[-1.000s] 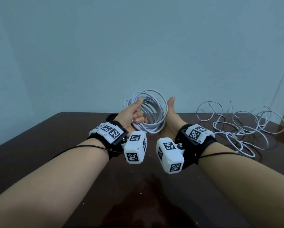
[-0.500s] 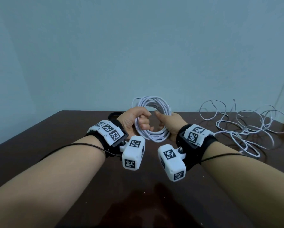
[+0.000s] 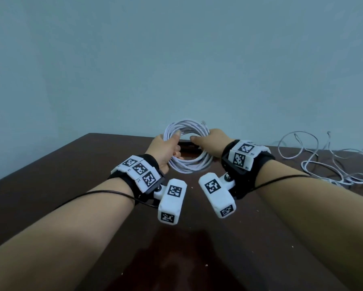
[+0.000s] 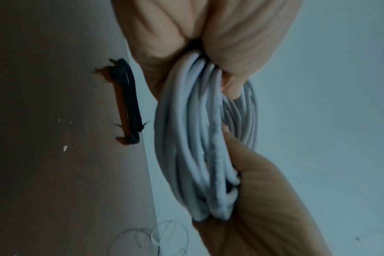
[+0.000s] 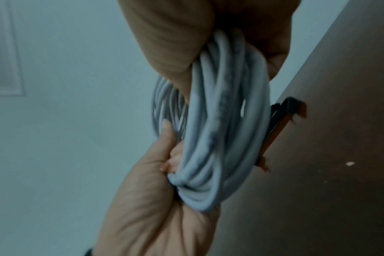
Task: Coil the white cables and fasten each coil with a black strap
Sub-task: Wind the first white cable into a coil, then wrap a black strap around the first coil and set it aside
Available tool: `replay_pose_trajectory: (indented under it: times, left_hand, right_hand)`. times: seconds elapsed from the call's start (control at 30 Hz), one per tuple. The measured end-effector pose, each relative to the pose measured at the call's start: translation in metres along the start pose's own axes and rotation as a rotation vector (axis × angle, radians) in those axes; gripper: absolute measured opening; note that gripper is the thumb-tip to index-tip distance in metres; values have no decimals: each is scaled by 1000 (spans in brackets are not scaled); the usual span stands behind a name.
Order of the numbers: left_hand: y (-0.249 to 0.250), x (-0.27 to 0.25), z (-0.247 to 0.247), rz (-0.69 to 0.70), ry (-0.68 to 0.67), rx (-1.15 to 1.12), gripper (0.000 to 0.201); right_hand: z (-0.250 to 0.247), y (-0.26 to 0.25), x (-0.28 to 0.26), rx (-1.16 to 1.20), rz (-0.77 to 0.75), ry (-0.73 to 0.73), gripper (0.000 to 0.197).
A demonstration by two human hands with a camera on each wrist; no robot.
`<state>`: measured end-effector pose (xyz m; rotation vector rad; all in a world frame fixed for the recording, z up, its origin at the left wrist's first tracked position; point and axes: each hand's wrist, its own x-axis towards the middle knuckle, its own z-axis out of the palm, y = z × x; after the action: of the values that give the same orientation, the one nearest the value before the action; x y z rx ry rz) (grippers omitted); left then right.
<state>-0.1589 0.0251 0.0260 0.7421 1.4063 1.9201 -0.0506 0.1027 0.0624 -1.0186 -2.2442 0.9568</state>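
Here, the left hand (image 3: 166,152) at 9 o'clock and right hand (image 3: 212,143) at 3 o'clock clench the white coil (image 3: 189,164) above the table (image 3: 71,185); light, springy loops, best gripped across all turns.

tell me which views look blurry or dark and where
Head view: evenly lit and fairly sharp, the white coil and loose cable clear; the table edges bow from the wide lens. Left wrist view: dim, the coil soft with motion blur, the black strap sharper. Right wrist view: dim too, the coil smeared.
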Motion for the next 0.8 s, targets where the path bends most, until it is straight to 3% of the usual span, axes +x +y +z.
replay_pose_trajectory:
  times: [0.1,0.17,0.23,0.3,0.37,0.43,0.5,0.6,0.7,0.8]
  left_hand:
    - [-3,22,-19,-24,91,-38,22]
    - [-8,40,-33,-45,157,10,26]
    - [-11,60,-47,-90,202,126,29]
    - [-14,78,-60,-134,236,182,30]
    - [-15,89,-69,-179,254,141,34]
    - [-16,97,-74,-222,260,96,41]
    - [-21,105,-78,-237,280,90,42]
    - [-30,110,-84,-249,286,23,36]
    - [-34,117,-89,-266,314,-23,35]
    - [-34,118,-88,-271,348,1,36]
  right_hand:
    - [15,2,19,223,75,-179,41]
    - [21,10,35,405,140,-373,72]
    - [24,17,56,495,202,-424,96]
    - [27,27,77,398,231,-304,84]
    - [32,44,95,26,204,-214,68]
    - [40,61,111,-250,173,-256,64]
    - [52,75,123,-377,202,-340,69]
    - [65,88,136,-390,258,-422,76]
    - [71,92,143,-315,333,-332,81]
    - [63,82,141,-150,304,-164,71]
